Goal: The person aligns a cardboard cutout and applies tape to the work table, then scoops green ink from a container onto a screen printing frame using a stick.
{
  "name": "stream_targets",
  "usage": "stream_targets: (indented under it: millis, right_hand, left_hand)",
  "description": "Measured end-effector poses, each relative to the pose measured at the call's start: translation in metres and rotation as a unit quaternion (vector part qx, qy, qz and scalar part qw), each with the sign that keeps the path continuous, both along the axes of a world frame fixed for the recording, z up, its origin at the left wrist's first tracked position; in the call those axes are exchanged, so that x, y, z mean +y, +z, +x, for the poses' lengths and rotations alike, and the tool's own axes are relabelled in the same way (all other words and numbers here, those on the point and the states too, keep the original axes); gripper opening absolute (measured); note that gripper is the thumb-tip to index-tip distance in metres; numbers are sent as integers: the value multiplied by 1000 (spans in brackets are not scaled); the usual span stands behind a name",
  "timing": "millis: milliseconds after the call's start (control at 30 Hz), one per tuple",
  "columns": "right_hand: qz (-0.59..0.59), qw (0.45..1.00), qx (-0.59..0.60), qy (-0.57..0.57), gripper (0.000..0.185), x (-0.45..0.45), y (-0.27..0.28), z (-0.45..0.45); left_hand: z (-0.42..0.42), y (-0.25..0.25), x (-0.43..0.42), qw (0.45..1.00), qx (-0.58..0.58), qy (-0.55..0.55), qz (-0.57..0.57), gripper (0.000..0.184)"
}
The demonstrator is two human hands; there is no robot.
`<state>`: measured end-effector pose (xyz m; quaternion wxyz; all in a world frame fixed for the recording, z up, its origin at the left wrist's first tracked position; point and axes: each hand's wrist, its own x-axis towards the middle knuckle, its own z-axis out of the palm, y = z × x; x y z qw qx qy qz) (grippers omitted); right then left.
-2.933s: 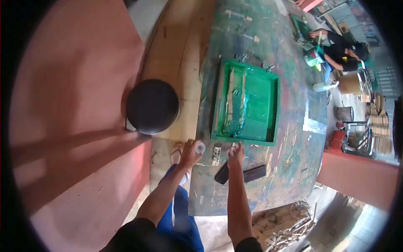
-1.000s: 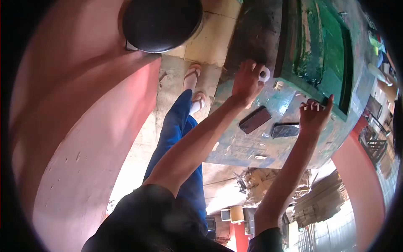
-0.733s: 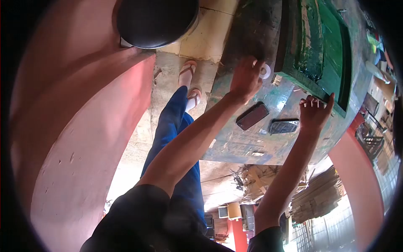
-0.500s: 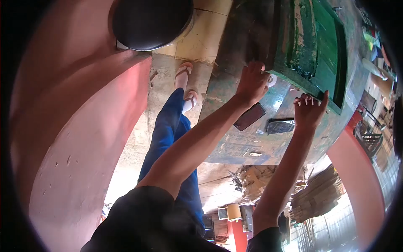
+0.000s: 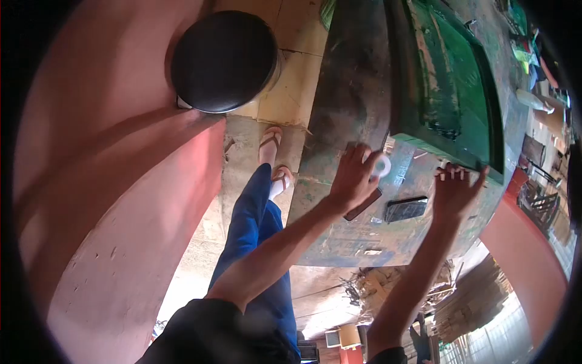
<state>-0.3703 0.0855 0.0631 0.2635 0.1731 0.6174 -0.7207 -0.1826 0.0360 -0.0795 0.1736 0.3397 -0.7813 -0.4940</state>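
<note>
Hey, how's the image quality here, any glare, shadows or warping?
In the head view, wide-angle distortion bows the sides of the green frame and black fills the corners; shadows band the pink wall; bright light bleaches the floor beside the blue trousers.

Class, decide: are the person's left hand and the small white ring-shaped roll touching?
Touching. The head view shows the left hand curled against the white roll, no gap between them.
</note>
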Motion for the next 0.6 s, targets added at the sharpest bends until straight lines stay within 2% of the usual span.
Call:
stream_targets:
  millis: [133, 333, 467, 600]
  right_hand:
    - [-14, 999, 45, -1, 51, -18, 38, -23]
    - [-12, 991, 84, 100, 50, -28, 79, -63]
    - [1, 988, 126, 90, 51, -49, 99, -73]
    - [5, 981, 170, 96, 51, -58, 110, -87]
  left_hand:
    - [47, 30, 24, 998, -11, -7, 67, 58]
    - [106, 41, 42, 992, -45, 1, 114, 58]
    - [118, 30, 23, 994, -57, 11, 94, 57]
    - [104, 25, -9, 998, -61, 6, -1, 57]
